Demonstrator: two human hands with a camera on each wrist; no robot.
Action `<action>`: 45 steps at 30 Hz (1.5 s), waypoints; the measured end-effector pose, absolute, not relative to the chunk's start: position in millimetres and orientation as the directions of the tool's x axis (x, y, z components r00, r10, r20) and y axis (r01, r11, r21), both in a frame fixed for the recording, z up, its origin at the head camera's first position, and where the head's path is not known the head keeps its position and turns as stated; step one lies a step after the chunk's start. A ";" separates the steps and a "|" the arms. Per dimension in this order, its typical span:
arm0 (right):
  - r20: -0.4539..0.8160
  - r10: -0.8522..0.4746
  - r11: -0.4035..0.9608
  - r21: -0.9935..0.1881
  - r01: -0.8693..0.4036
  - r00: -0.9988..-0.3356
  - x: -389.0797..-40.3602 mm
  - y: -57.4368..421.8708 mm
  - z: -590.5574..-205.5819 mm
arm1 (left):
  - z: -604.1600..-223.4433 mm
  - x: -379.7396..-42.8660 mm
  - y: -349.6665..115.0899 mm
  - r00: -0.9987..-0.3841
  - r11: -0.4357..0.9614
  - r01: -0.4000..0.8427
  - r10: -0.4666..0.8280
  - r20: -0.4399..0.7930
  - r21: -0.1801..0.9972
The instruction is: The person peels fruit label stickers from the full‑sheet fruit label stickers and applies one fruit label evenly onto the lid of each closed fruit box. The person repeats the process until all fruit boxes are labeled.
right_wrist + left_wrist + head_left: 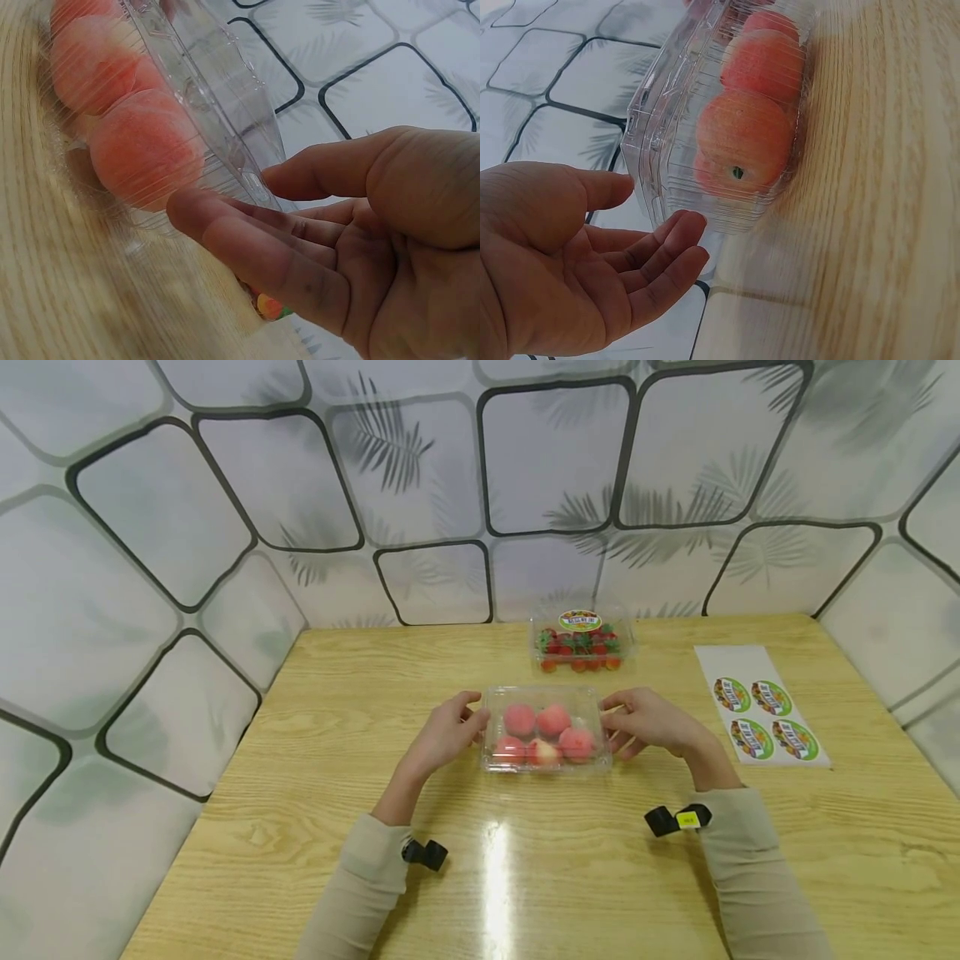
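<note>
A clear plastic clamshell box (546,767) of several pink peaches (553,721) sits on the table with its lid down. My left hand (444,731) is at its left end, fingers loosely bent; in the left wrist view the thumb tip is by the lid's edge and the fingertips (694,225) are close to the ribbed side. At the right end is my right hand (647,722). Its thumb tip meets the rim in the right wrist view, with the fingers (247,255) extended along the side wall. Neither hand wraps around the box.
Behind stands another clear box (626,643) holding strawberries (581,647), with an oval label (581,621) on its lid. A white sheet (731,660) with several round fruit stickers (795,739) lies at the right. A patterned wall (555,460) borders the wooden table (360,693).
</note>
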State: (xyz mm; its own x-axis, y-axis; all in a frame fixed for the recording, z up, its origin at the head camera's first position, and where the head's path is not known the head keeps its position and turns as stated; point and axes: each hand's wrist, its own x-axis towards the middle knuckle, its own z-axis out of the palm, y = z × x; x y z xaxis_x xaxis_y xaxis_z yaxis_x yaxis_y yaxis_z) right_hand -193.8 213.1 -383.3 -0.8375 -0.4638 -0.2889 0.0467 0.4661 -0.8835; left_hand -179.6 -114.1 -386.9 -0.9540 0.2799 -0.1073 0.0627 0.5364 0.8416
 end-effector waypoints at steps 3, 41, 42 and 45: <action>-0.293 -0.462 0.468 -0.882 0.051 -0.837 -194.2 212.8 -383.3 | -387.8 -179.6 -114.5 -0.954 0.535 0.064 0.280 -0.106 0.842; -0.214 -0.346 0.570 -0.821 -0.024 -0.913 -206.9 246.5 -372.5 | -385.9 -177.7 -111.3 -0.936 0.523 0.104 0.339 -0.094 0.846; -0.191 -0.334 0.584 -0.811 -0.043 -0.923 -208.2 252.1 -371.4 | -385.9 -177.8 -111.2 -0.937 0.524 0.104 0.338 -0.094 0.846; -0.118 -0.282 0.633 -0.768 -0.092 -0.952 -213.3 271.6 -372.6 | -386.7 -178.4 -110.7 -0.936 0.523 0.102 0.339 -0.097 0.846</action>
